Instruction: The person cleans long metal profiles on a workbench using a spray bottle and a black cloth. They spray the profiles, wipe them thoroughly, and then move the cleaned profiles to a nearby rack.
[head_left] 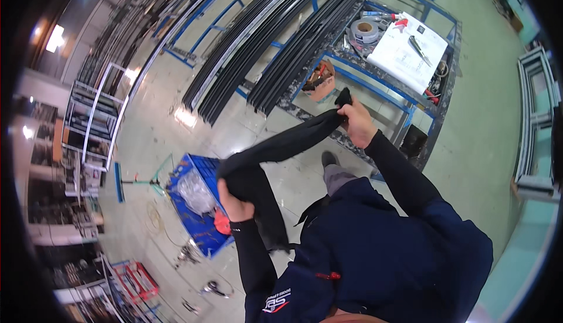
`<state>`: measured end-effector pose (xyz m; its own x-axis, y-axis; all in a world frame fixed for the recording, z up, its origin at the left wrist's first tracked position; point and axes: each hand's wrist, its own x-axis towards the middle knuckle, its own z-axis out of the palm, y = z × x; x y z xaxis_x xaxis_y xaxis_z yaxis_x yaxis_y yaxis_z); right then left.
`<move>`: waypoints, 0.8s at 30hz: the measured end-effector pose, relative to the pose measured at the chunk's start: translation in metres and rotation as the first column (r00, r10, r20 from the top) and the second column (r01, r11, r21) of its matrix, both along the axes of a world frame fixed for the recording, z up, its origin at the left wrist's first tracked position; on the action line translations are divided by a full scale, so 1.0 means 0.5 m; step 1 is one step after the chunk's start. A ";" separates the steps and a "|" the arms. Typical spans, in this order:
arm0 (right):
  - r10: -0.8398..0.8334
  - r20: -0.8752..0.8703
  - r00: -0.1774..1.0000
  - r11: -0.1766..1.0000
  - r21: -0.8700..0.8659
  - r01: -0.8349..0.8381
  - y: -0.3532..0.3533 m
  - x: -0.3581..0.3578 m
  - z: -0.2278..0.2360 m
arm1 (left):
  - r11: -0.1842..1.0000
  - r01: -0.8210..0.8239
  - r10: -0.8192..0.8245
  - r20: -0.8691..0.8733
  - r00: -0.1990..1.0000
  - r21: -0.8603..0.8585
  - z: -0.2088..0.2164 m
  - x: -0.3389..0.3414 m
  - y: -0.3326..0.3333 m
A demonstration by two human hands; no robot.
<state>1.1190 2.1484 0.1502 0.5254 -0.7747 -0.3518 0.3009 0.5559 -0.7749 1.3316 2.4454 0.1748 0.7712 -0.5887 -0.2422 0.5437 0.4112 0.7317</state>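
A long piece of black cloth (pixel 287 138) is stretched between my two hands. My right hand (pixel 358 125), raised near the workbench, is closed round one end, and a short bunched bit sticks out past the fingers. Lower and to the left, my left hand (pixel 234 204) grips the cloth where it folds over. From there a wide flap hangs down beside my left forearm. What kind of item the cloth is, I cannot make out. Just left of my left hand stands a blue bin (pixel 193 220) with clear plastic wrap (pixel 196 193) and something red inside.
Long black profiles (pixel 258 36) lie on blue racks ahead. A workbench (pixel 375 68) at the right carries a white paper sheet (pixel 410 50), a tape roll (pixel 365 30) and tools. Below its top sits a cardboard box (pixel 320 81). A broom (pixel 119 182) and scattered tools lie on the left floor.
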 end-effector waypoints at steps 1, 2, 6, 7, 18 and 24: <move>0.040 -0.075 0.996 0.999 -0.019 -0.042 -0.011 0.021 -0.020 | 1.000 -0.022 0.022 0.056 0.998 0.007 0.037 0.039 -0.066; 0.084 -0.144 0.986 0.995 -0.038 -0.090 -0.029 0.047 -0.035 | 0.999 -0.050 0.049 0.118 0.992 0.006 0.083 0.071 -0.130; 0.342 -0.292 0.893 0.868 -0.265 -0.419 -0.149 0.141 -0.079 | 0.991 0.135 -0.130 0.300 0.945 0.006 0.138 0.177 -0.338; 0.227 -0.370 0.901 0.861 -0.355 -0.363 -0.208 0.159 -0.115 | 0.985 0.045 -0.111 0.408 0.906 0.168 0.122 0.199 -0.392; -0.409 -0.908 0.091 0.793 -0.403 -0.457 -0.673 0.184 -0.362 | 0.731 0.151 -0.591 0.728 -0.347 0.665 -0.331 0.271 -1.095; -0.431 -0.902 0.019 0.822 -0.401 -0.404 -0.685 0.193 -0.354 | 0.654 0.040 -0.710 0.631 -0.312 0.756 -0.333 0.180 -1.443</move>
<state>1.2155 1.8061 -0.0271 0.0015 -0.9942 -0.1074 -0.9278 0.0387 -0.3712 1.4218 1.7239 0.0084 -0.0339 -0.9959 0.0844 -0.8475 0.0734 0.5256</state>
